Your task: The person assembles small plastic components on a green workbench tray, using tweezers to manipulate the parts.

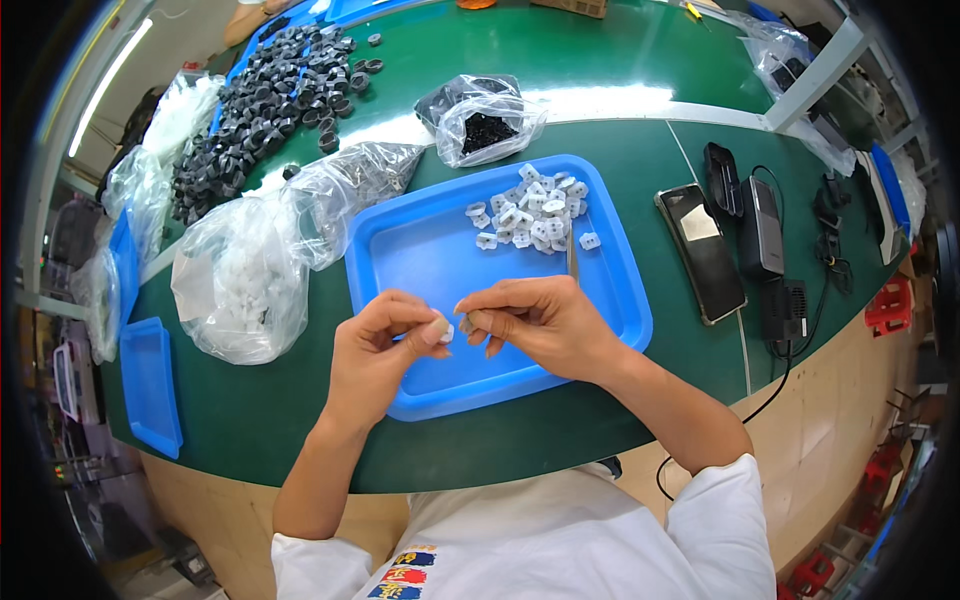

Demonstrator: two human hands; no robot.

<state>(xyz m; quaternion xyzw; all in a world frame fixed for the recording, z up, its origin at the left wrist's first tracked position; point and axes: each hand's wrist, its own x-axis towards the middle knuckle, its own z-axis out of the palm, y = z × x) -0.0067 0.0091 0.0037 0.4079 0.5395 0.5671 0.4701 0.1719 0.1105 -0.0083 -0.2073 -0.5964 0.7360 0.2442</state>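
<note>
Over the near part of a blue tray [400, 402], my left hand [385, 345] pinches a small white plastic part [446, 334] between thumb and fingertips. Facing it, a little to the right, my right hand [545, 322] has thumb and forefinger pressed together; what sits between them is too small to make out. The two hands are close but apart. A heap of similar white plastic parts [530, 212] lies in the far right of the tray. Beside the heap rests a thin metal tool [572, 255], partly hidden behind my right hand.
Left of the tray are a clear bag of white parts [245, 290] and a bag of small metal pieces [385, 170]. Behind stand a bag of black parts [487, 130] and a pile of dark caps [270, 110]. A phone [700, 250] and black devices [762, 230] with cables lie right.
</note>
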